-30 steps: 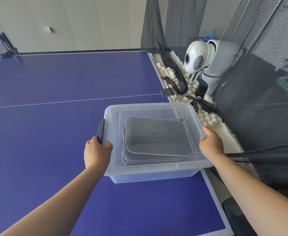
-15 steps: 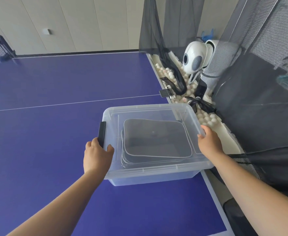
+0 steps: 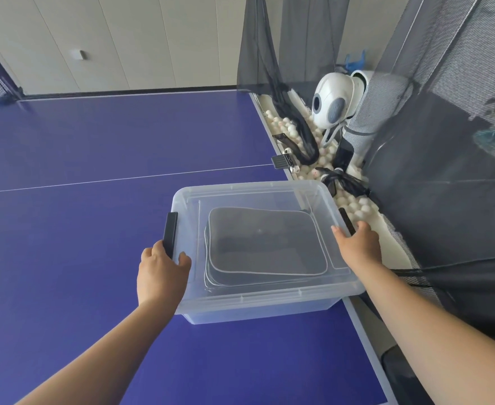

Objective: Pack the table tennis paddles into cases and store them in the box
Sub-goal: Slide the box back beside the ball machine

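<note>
Both hands have slid a bit further along the sides of the box (image 3: 258, 302), which sits at the right edge of the surface (image 3: 79, 229), near its front corner. Left hand (image 3: 162, 271) grips the left rim below the black latch (image 3: 170, 230), right hand (image 3: 357, 244) grips the right rim, fingers curled on it. Grey cases (image 3: 265, 244) lie stacked inside under the closed clear lid, so storing looks done; next likely snapping both latches or lifting the box evenly.

Both hands (image 3: 357, 244) on lidded box (image 3: 258, 299)
</note>
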`<state>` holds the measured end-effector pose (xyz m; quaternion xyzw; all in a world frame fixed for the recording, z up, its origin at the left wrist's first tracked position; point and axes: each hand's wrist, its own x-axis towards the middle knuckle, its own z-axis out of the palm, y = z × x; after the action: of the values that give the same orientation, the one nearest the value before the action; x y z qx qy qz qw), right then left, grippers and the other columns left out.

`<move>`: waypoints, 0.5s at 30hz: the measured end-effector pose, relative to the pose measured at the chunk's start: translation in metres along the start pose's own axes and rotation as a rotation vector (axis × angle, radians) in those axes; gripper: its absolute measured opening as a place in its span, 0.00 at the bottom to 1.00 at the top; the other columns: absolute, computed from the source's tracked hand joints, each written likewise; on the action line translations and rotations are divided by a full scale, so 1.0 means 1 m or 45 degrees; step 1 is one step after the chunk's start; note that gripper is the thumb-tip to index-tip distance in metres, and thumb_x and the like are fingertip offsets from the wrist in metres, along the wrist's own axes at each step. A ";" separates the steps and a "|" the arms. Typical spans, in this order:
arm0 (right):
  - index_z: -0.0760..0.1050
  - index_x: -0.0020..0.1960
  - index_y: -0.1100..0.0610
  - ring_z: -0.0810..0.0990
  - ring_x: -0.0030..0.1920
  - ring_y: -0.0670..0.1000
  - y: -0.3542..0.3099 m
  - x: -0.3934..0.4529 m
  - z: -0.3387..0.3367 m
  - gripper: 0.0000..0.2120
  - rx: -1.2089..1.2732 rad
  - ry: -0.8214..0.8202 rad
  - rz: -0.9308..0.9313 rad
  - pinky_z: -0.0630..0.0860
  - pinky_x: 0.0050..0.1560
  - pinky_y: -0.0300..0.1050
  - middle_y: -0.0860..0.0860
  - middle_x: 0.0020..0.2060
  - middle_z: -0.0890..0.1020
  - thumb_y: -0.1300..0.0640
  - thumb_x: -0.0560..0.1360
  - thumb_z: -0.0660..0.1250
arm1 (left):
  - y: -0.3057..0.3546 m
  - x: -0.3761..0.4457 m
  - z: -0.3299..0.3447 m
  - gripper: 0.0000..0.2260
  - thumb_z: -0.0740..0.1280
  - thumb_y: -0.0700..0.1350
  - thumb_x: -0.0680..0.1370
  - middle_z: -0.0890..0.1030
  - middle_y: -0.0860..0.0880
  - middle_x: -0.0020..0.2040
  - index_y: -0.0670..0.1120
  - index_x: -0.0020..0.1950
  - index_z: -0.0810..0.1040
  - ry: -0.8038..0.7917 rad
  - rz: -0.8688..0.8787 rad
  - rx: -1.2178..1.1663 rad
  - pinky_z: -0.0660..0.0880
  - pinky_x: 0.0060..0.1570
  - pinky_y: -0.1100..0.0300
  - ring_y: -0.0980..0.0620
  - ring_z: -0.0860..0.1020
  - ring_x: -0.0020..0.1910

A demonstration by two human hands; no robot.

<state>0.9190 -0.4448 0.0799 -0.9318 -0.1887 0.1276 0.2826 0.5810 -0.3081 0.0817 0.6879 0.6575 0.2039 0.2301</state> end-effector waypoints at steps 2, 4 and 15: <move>0.66 0.69 0.63 0.76 0.56 0.65 0.001 -0.003 -0.001 0.33 0.007 0.066 -0.034 0.77 0.54 0.57 0.63 0.62 0.71 0.42 0.75 0.68 | 0.000 0.000 0.000 0.14 0.62 0.51 0.77 0.72 0.47 0.51 0.44 0.59 0.72 0.003 0.001 0.001 0.72 0.41 0.52 0.44 0.75 0.44; 0.69 0.67 0.64 0.76 0.55 0.64 0.001 -0.005 -0.001 0.30 0.013 0.096 -0.093 0.76 0.56 0.56 0.63 0.61 0.70 0.45 0.75 0.69 | 0.000 0.000 0.000 0.13 0.62 0.51 0.77 0.72 0.47 0.51 0.44 0.57 0.72 0.004 -0.001 0.007 0.72 0.41 0.52 0.43 0.75 0.44; 0.72 0.63 0.66 0.77 0.54 0.63 -0.006 -0.012 -0.003 0.24 -0.216 0.101 -0.193 0.75 0.53 0.53 0.62 0.58 0.74 0.46 0.79 0.61 | -0.001 -0.001 0.002 0.16 0.62 0.50 0.78 0.71 0.48 0.50 0.43 0.61 0.72 0.014 0.029 0.030 0.71 0.41 0.52 0.44 0.74 0.44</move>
<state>0.9075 -0.4469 0.0873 -0.9397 -0.2574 0.0525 0.2188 0.5815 -0.3087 0.0798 0.6970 0.6531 0.2023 0.2160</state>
